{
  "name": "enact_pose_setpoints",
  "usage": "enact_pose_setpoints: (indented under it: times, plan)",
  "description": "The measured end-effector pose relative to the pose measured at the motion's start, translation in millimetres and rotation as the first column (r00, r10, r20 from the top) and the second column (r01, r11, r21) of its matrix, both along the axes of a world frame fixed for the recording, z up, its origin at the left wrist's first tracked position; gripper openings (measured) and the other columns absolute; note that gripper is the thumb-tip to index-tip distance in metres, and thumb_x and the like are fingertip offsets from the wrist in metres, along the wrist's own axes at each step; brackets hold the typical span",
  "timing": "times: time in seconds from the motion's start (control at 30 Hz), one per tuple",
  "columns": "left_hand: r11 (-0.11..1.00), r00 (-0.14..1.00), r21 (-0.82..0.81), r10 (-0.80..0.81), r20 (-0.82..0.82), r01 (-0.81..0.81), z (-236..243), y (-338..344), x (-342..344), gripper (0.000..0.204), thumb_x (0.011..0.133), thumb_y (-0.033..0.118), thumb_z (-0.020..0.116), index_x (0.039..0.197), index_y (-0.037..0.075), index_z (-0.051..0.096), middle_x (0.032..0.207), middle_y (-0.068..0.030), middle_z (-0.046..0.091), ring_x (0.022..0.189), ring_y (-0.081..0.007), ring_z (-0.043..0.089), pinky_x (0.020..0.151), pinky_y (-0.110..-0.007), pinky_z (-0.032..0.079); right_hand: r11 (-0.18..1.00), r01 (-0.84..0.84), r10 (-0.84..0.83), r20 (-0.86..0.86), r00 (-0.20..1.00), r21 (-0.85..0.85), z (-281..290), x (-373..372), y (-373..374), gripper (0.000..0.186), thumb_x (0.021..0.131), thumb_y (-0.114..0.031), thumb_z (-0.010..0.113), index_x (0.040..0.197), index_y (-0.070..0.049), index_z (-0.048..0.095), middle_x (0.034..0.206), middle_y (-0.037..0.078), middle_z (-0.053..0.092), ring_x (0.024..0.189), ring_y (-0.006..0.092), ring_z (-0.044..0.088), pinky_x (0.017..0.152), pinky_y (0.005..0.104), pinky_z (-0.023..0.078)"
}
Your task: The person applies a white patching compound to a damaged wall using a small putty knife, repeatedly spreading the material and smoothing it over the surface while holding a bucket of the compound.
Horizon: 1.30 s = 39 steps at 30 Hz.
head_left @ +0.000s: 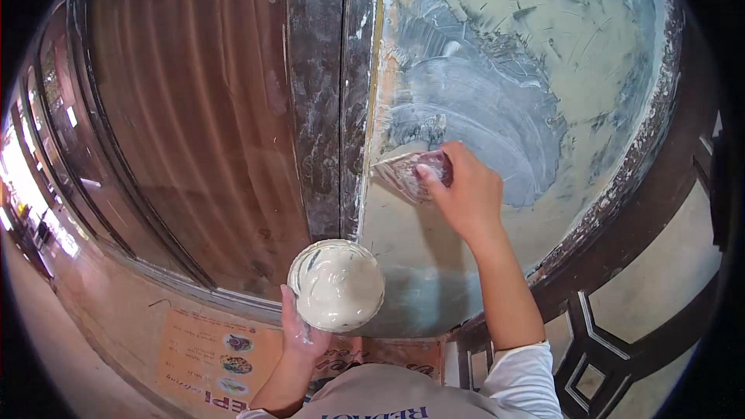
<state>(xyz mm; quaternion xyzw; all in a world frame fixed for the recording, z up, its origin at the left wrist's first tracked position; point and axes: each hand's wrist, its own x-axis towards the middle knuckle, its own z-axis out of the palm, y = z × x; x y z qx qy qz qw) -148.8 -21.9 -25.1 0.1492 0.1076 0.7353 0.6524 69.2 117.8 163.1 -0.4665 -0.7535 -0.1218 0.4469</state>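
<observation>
My left hand point(303, 334) holds a round bowl of creamy white filler paste point(338, 285) from below, its thumb up along the side; smears of paste show on the fingers. In my right hand point(472, 190) is a putty-smeared scraper point(407, 174), gripped between thumb and fingers. The blade's far corner meets the left edge of the panel point(481, 101), close to the dark frame strip. Pale beige filler covers much of that panel. A grey-blue patch with curved streaks lies above my right hand, under a thinner smear.
Left of the panel runs a dark wooden frame point(324, 109), then glass with a brown curtain point(186, 93) behind it. An orange printed banner point(225, 353) lies on the floor below. Dark trim with diamond shapes point(590, 380) stands at the right.
</observation>
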Motion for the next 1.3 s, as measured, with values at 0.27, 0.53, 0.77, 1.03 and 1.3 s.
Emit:
enact_pose_setpoints:
  times: [0.27,0.53,0.77,1.03,1.3]
  plan:
    - [0.999,0.999,-0.040,0.031,-0.040,-0.032,-10,-12,-13,0.069,0.100,0.058,0.031,0.148,0.008,0.033,0.150,-0.0150,0.039,0.135,-0.0329,0.042,0.113,-0.050,0.033,0.995,0.063,-0.065,-0.031,0.997,-0.072,10,0,-5,0.031,0.087,-0.038,0.066,0.100,-0.011,0.058,0.086,0.012,0.069,0.077,0.0370,0.066,0.066,0.0464,0.049]
    - [0.991,0.994,-0.128,0.035,-0.102,-0.048,-20,-14,-20,0.071,0.099,0.060,0.031,0.148,0.009,0.035,0.148,-0.0137,0.042,0.134,-0.0324,0.043,0.113,-0.049,0.032,0.989,0.147,-0.147,0.012,0.989,-0.010,18,-7,-6,0.028,0.090,-0.037,0.062,0.100,-0.011,0.058,0.085,0.011,0.068,0.075,0.0379,0.065,0.062,0.0484,0.048]
    - [0.988,0.988,-0.141,0.048,-0.149,-0.069,-23,-8,-27,0.071,0.098,0.061,0.030,0.147,0.009,0.036,0.147,-0.0127,0.044,0.132,-0.0321,0.045,0.111,-0.049,0.034,0.973,0.230,-0.231,0.095,0.968,0.020,23,4,7,0.025,0.089,-0.032,0.063,0.102,-0.011,0.057,0.082,0.012,0.067,0.072,0.0379,0.064,0.062,0.0487,0.047]
    - [0.989,0.984,-0.147,-0.002,-0.176,-0.024,-15,-6,-32,0.071,0.099,0.061,0.028,0.147,0.009,0.036,0.145,-0.0121,0.046,0.130,-0.0309,0.047,0.109,-0.048,0.038,0.990,0.135,-0.137,0.059,0.989,0.031,6,1,6,0.026,0.091,-0.034,0.063,0.097,-0.010,0.054,0.076,0.014,0.065,0.069,0.0390,0.063,0.059,0.0484,0.046]
    - [0.990,0.983,-0.134,0.010,-0.185,-0.035,-22,4,-40,0.070,0.100,0.060,0.027,0.147,0.009,0.036,0.145,-0.0120,0.046,0.130,-0.0304,0.047,0.109,-0.047,0.038,0.980,0.138,-0.109,0.194,0.975,-0.141,-21,-17,0,0.028,0.095,-0.033,0.057,0.107,-0.009,0.049,0.078,0.019,0.066,0.071,0.0454,0.063,0.064,0.0538,0.046]
